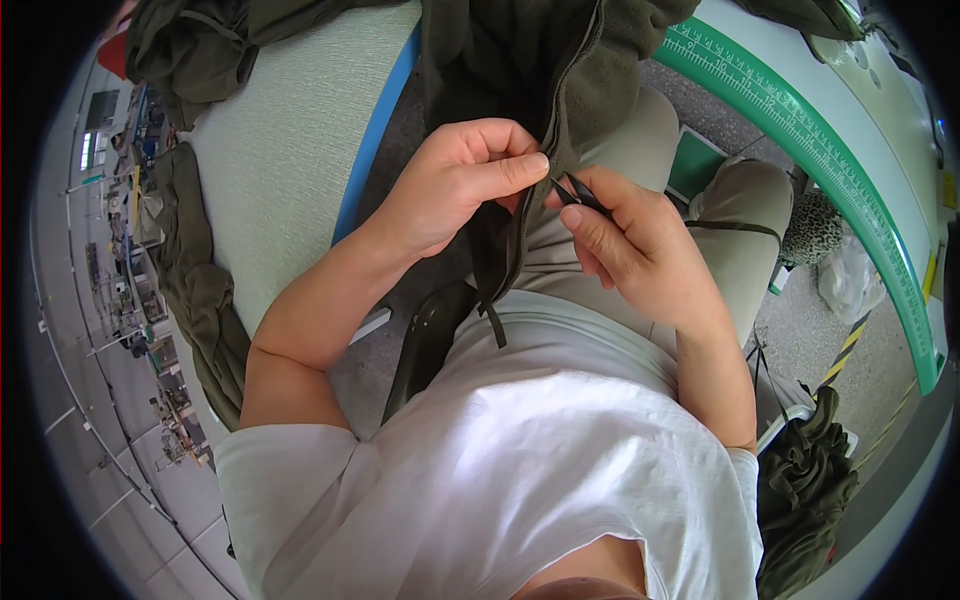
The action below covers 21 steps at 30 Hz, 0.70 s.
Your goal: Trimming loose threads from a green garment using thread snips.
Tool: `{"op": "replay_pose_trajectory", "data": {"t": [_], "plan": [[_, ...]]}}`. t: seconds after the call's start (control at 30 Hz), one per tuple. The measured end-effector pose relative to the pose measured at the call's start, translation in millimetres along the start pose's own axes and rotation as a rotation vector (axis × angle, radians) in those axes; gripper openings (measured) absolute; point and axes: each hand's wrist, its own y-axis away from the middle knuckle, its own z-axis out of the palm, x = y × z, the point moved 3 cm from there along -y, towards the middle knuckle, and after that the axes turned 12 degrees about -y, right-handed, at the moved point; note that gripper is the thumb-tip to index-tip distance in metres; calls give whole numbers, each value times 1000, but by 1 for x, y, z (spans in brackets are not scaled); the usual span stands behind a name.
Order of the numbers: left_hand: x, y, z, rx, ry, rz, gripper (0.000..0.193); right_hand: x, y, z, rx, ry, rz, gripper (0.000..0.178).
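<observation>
A dark olive fleece garment [490, 60] hangs in front of me, with a zipper [572, 70] running down its edge. Thumb and fingers of my left hand [455, 185] pinch that zippered edge. Below the pinch, the garment's lower end and a narrow loose strip [495, 325] dangle over my lap. My right hand [640, 235] is closed around small black thread snips [585, 195]. Their pointed tips are right beside the zippered edge, close to my left thumb; whether they touch the cloth I cannot tell.
To the left stands a pale table [290, 120] with a blue edge. More olive garments [190, 230] lie along its far side. A curved green measuring strip [800, 130] edges the white table at right. A plastic bag [850, 280] and an olive fabric heap [805, 490] are lower right.
</observation>
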Motion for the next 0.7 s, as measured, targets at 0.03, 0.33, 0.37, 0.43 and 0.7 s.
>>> {"op": "replay_pose_trajectory", "data": {"t": [0.03,0.33,0.37,0.43,0.7], "plan": [[1,0,1,7,-14,-6,12,0,0,0,0,1,-2,15],[0,0,1,12,-25,-9,12,1,-1,0,-5,-10,17,15],[0,0,1,12,-25,-9,12,2,-1,0,-5,-10,17,15],[0,0,1,11,-34,-4,12,3,-1,1,-5,-37,28,15],[-1,0,0,-18,29,-13,12,7,-3,0,-15,-84,4,15]]}}
